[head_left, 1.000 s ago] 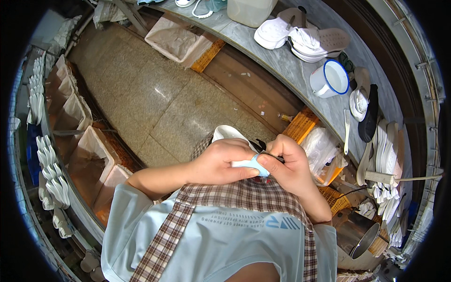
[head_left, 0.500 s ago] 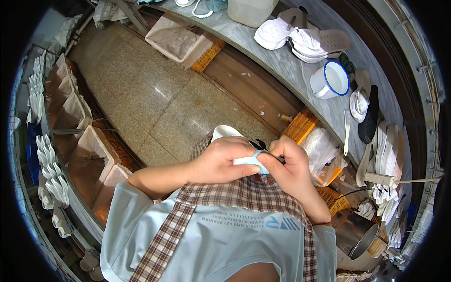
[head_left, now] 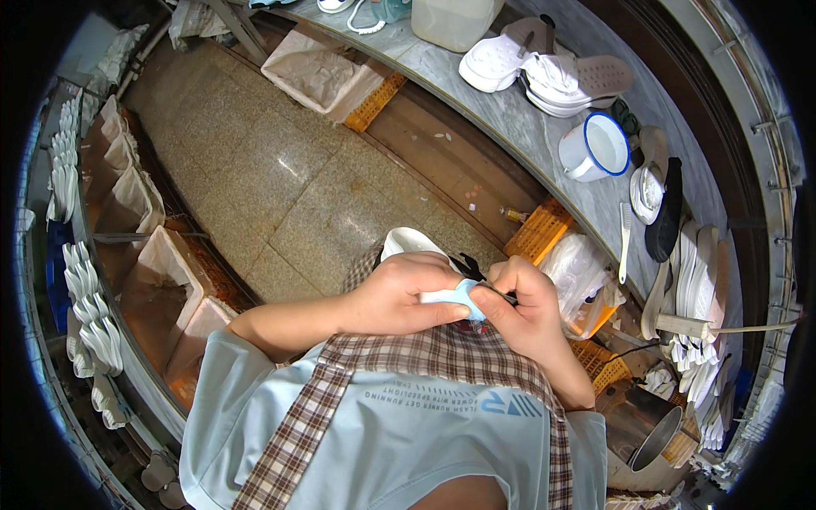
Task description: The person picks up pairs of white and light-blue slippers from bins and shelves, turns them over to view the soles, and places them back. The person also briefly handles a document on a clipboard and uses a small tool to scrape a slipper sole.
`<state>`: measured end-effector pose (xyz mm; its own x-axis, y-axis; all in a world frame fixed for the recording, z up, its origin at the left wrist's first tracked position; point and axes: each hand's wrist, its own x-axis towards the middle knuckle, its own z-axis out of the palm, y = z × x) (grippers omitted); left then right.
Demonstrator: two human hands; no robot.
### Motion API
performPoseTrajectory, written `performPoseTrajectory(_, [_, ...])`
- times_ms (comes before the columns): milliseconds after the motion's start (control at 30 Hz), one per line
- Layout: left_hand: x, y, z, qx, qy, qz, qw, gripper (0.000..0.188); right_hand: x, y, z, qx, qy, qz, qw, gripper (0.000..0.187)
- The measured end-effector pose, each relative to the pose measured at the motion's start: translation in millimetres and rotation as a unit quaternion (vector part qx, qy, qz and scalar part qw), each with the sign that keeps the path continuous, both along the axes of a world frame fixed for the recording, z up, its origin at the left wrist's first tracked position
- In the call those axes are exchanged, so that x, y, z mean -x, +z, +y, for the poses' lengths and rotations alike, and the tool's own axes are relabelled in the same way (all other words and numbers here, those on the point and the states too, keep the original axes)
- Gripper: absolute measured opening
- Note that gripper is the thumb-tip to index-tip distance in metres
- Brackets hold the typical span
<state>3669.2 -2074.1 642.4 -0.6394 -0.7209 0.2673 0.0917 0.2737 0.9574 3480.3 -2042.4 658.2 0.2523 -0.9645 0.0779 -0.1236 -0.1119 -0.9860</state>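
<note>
In front of my apron, both hands are closed close together on what looks like a white shoe (head_left: 410,241) with a light-blue part (head_left: 461,295). My left hand (head_left: 405,294) wraps round it, its thumb lying along the pale band. The thumb and curled fingers of my right hand (head_left: 520,297) pinch the light-blue part from the other side. Past the left knuckles sticks out the rounded white end. Some thin black strips (head_left: 469,263) show between the hands. My fingers hide most of the piece.
Along the right curves a marble-topped bench (head_left: 518,140) with white shoes (head_left: 557,78), a blue-rimmed enamel mug (head_left: 607,143), a white brush (head_left: 625,241) and stacked soles (head_left: 699,270). Orange crates (head_left: 541,231) and a metal pot (head_left: 653,425) stand below. Lined bins (head_left: 174,276) line the left.
My right thumb has shifted slightly on the light-blue part, which now looks more folded between the hands. The left hand has barely moved.
</note>
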Motion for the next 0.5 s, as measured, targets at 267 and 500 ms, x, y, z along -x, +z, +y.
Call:
performPoseTrajectory(267, [-0.4, -0.6, 1.8, -0.009, 0.003, 0.009, 1.000, 0.019, -0.8, 0.9, -0.1, 0.023, -0.002, -0.009, 1.000, 0.025])
performPoseTrajectory(500, [-0.8, -2.1, 4.2, -0.015, 0.000, 0.007, 1.000, 0.019, 0.2, 0.9, 0.3, 0.024, -0.005, 0.004, 1.000, 0.025])
